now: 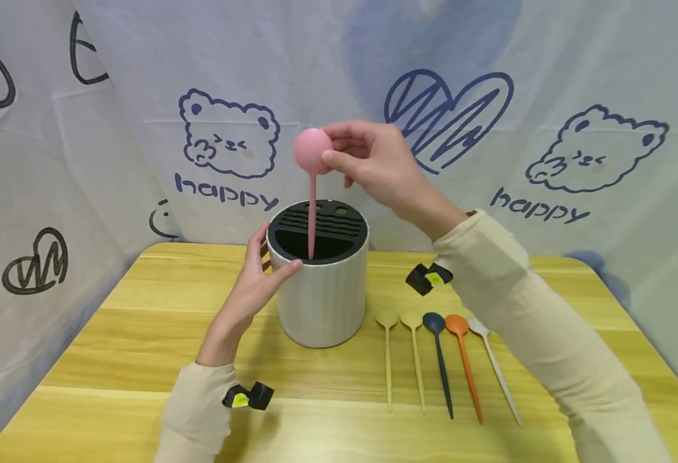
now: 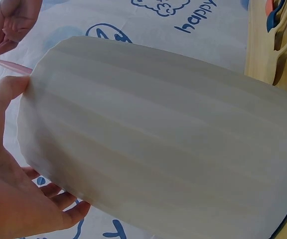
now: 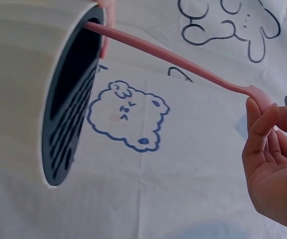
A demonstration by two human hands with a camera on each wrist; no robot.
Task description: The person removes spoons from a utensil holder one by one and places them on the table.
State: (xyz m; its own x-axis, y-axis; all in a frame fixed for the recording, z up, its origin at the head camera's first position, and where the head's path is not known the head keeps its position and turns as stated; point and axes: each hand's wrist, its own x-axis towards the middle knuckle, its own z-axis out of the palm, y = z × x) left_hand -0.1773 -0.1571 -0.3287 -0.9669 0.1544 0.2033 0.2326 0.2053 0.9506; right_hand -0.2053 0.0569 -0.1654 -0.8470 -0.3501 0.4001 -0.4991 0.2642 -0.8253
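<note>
A pink spoon [image 1: 312, 212] stands nearly upright with its bowl on top and its handle tip at the large front opening of a utensil holder. My right hand [image 1: 376, 161] pinches the bowl's edge between thumb and fingers, as the right wrist view also shows. The utensil holder [image 1: 324, 302] is a white ribbed cylinder with a black slotted top [image 3: 71, 114]. Around its left side goes my left hand [image 1: 260, 280], gripping it near the rim with the thumb at the front. In the left wrist view the holder's wall [image 2: 158, 129] covers most of the picture.
To the holder's right, a row of spoons lies on the wooden table [image 1: 124, 366]: two yellow spoons [image 1: 387, 360] [image 1: 416, 354], a dark blue spoon [image 1: 441, 360], an orange spoon [image 1: 467, 360] and a white spoon [image 1: 497, 366]. A printed cloth [image 1: 327, 58] hangs behind.
</note>
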